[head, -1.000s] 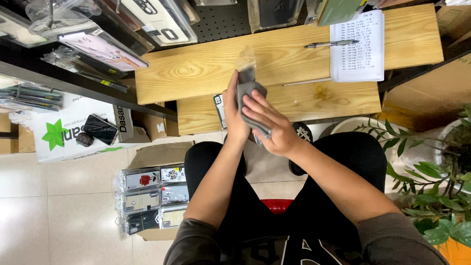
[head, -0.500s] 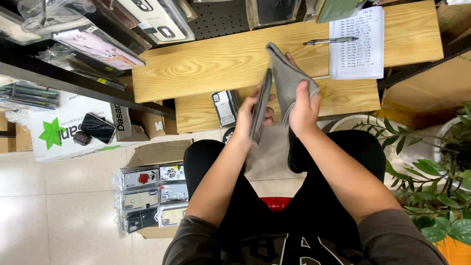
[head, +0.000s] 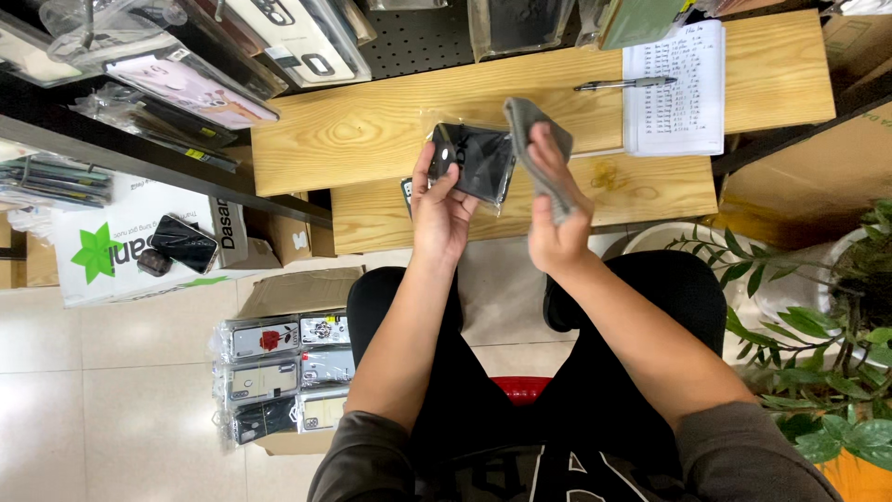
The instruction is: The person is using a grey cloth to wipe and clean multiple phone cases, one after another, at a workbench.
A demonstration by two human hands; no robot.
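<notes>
Seated person, head view looking down, both hands raised over the edge of a light wooden tabletop (head: 372, 139) at centre frame. Left hand (head: 444, 209) grasps a black phone case in a clear plastic sleeve (head: 472, 160), thumb and fingers pinching its lower left edge, case tilted and held just above the tabletop, upper centre of the frame. Right hand (head: 556, 218) is clenched around a grey cloth (head: 537, 139); the cloth's top fold stands beside the sleeve's right edge, touching or nearly so, can't tell which. Another dark item peeks out on the lower wooden step just behind the left hand, mostly hidden. On the tabletop at upper right lies a white handwritten sheet pad (head: 674, 88) with a pen (head: 624, 84) at its left edge. Upper left of the frame: dark shelf (head: 139, 149) with bagged phone cases hanging or stacked. Left middle: white box with a green star (head: 111, 251), a black phone (head: 186, 242) lying on it. Lower left on the tiled floor (head: 111, 400): cardboard box with a stack of packaged cases (head: 279, 372), in rows. Right edge: green potted plant (head: 818, 353). Black trousers on the person's legs, red stool edge (head: 520, 386) between the knees.
</notes>
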